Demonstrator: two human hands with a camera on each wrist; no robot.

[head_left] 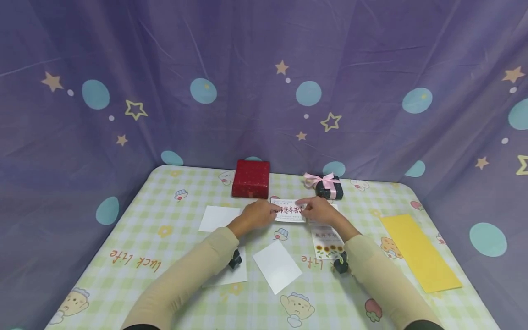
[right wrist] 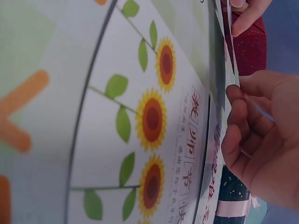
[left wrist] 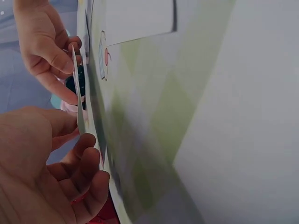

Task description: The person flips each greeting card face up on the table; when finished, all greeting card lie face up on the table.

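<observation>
Both hands hold one white card with red characters (head_left: 290,211) between them, near the middle of the table. My left hand (head_left: 256,214) pinches its left end, and my right hand (head_left: 321,211) pinches the right end. Seen edge-on in the left wrist view, the card (left wrist: 76,79) stands slightly above the tablecloth, between thumbs and fingers. Below my right hand lies a card with sunflowers (right wrist: 152,119), and another printed card (right wrist: 212,175) lies just beyond it, partly covered by the hand in the head view.
A red box (head_left: 250,178) and a dark box with a pink ribbon (head_left: 337,189) stand at the back. Blank white cards (head_left: 277,266) lie in front and a white card (head_left: 216,218) lies left. A yellow sheet (head_left: 420,252) lies right. Purple curtains (head_left: 264,46) enclose the table.
</observation>
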